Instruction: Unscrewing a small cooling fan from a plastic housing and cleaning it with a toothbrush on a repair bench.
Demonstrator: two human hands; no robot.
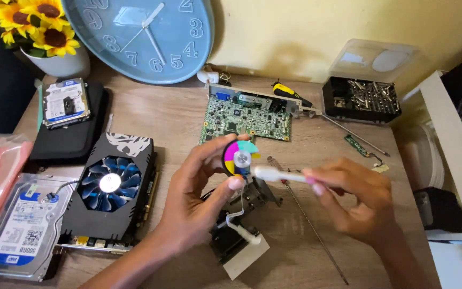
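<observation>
Two hands raised over table [177, 115]: left hand [196, 200] fingers pinching colour wheel [239, 157], disc facing camera; right hand [356, 200] fingers gripping white tool [279, 174], long axis horizontal, tip leftward at wheel. Graphics card [110, 187] left, circuit board [244, 119] behind.

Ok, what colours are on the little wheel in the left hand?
The wheel shows segments of green, yellow, blue, pink and purple, seen in the head view.

Head view, steeply down, close over desk [177, 120]
</observation>
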